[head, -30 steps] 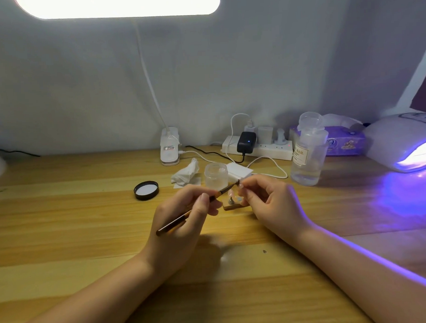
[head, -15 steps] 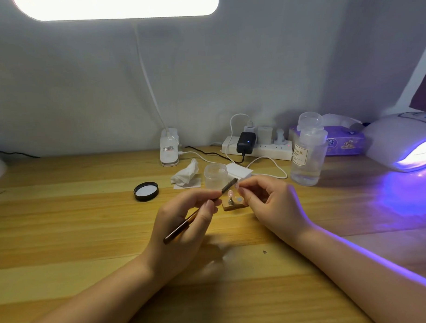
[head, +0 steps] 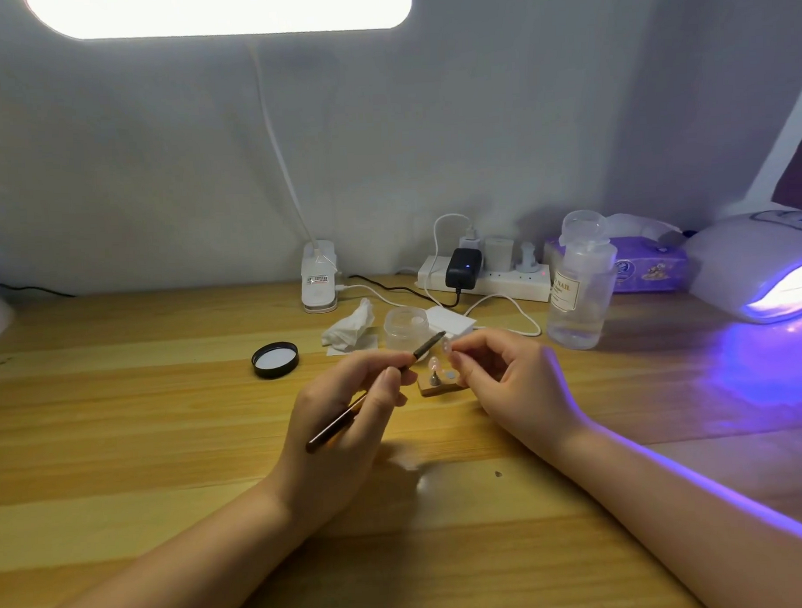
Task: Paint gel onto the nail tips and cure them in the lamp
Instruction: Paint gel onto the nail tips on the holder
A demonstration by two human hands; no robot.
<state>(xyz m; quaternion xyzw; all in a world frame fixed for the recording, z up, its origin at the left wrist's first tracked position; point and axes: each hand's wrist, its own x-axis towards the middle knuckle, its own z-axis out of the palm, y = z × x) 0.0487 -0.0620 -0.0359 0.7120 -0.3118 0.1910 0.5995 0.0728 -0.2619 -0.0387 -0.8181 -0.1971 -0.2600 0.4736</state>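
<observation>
Wooden stand (head: 440,387) serves as landmark: directly above it, right hand (head: 511,382) pinches a nail tip (head: 445,347); left hand (head: 349,424) grips the brush (head: 375,393). Recommend light, steady strokes. Curing lamp (head: 761,268) glows far right.

Two bare forearms in view, no sleeves showing up to the frame edge. Left hand (head: 344,424) and right hand (head: 516,390): no rings, no watch or bracelet at either wrist, no gloves. Fingernails short, look unpainted where visible. Violet light rims the outer edge of the right forearm and wrist; left arm lit plain white from above.
</observation>
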